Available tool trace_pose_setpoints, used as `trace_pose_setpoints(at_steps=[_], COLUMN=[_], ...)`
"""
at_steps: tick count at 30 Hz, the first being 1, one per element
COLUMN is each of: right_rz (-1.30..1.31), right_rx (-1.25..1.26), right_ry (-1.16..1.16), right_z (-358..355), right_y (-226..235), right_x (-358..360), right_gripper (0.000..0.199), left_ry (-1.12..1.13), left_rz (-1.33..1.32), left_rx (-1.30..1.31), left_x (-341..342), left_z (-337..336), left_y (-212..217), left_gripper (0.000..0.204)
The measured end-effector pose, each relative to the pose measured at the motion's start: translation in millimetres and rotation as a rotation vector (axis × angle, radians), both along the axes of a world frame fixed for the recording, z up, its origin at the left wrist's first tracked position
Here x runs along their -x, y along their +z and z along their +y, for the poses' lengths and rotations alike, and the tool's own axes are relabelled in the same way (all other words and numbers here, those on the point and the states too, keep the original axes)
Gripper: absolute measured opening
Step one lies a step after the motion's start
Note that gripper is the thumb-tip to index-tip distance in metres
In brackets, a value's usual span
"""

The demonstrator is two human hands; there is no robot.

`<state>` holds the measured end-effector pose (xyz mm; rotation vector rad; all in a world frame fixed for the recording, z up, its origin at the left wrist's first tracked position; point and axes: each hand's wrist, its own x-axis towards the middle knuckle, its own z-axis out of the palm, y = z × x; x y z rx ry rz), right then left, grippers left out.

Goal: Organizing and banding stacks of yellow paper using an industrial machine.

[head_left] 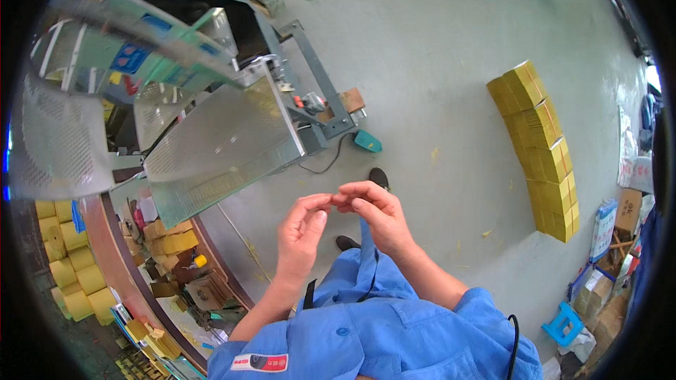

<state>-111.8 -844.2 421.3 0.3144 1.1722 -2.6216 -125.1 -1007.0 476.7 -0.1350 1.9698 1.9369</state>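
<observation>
Both of my hands are raised in front of my body, with their fingertips meeting. My left hand is loosely curved, its thumb apart from the fingers. Bent toward it, my right hand also keeps its thumb apart from its fingers. I see nothing held in either hand. To the left of them stands a machine with a sloping perforated metal table and a glass-like edge. A teal foot pedal on a black cable lies on the floor beyond my hands.
A long row of yellow bundled stacks stands on the floor at the right. Yellow rolls are piled at the far left, beside a bench. A blue stool and boxes sit at the lower right. My shoe shows below the pedal.
</observation>
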Motion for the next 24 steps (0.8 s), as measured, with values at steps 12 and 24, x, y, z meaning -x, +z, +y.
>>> trace_pose_setpoints(at_steps=[12,24], right_rz=[-0.096,-0.289], right_rx=[-0.356,-0.551], right_ry=[-0.155,0.025], right_z=[31.2,-48.2], right_y=[-192.4,-316.0], right_x=[188.1,246.5], right_gripper=[0.030,0.042], left_ry=[-0.295,-0.504], left_rz=[0.665,0.706], left_rx=[0.828,0.918], left_x=[195.4,209.5], left_z=[10.4,11.7], left_y=[-94.4,-100.4], left_gripper=[0.031,0.033])
